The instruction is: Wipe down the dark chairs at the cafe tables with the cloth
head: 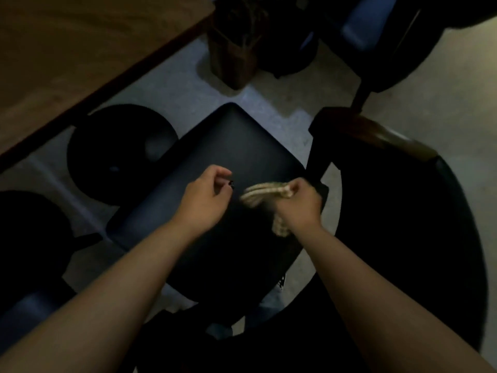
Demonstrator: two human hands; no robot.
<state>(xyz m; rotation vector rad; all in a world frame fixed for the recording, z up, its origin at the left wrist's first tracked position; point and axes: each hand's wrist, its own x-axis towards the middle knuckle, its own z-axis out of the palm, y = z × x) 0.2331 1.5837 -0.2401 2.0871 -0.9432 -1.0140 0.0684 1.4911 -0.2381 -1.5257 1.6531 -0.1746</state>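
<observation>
The right hand [298,203] grips the bunched cloth [262,193], trailing leftward over the chair seat [228,146].

Both forearms are bare from the lower edge of the view up to the wrists; no sleeve or cuff shows on either one. The wrists carry no watch, band or bracelet. The left hand [200,196] wears no glove and no ring that can be made out. The right hand [298,201] is ungloved too. The light is dim and the picture soft, so nails and finer marks cannot be told.
</observation>
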